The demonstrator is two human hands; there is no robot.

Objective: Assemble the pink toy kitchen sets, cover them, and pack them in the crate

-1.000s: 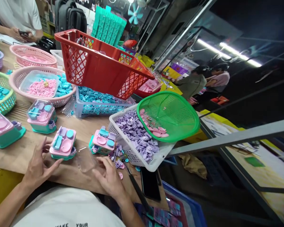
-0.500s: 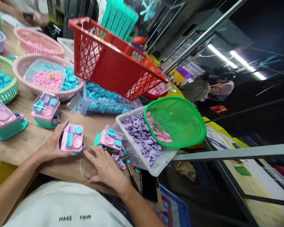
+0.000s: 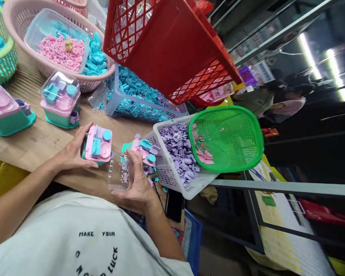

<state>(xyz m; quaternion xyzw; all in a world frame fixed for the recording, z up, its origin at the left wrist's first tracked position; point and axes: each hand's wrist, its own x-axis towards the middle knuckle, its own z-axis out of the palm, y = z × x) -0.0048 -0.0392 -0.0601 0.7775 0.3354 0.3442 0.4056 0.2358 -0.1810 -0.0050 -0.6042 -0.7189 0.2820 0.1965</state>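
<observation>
My left hand grips a small toy box with a pink top, a teal base and blue and lilac pieces on it. Between the thumb and fingers of my right hand is a clear plastic cover, just right of and below that box. Behind my right fingers a second toy box with no cover leans by the white basket, partly hidden. To the left, a toy box with a clear cover stands upright, and a larger one is cut off by the frame edge.
A white basket of lilac pieces carries a green basket. A red crate rests tilted above a clear bin of blue pieces. Left of these is a pink basket. A phone lies at the table's edge.
My right hand has picked up the clear cover from the table and raised it beside the box in my left hand. The camera view has shifted downward and closer.
</observation>
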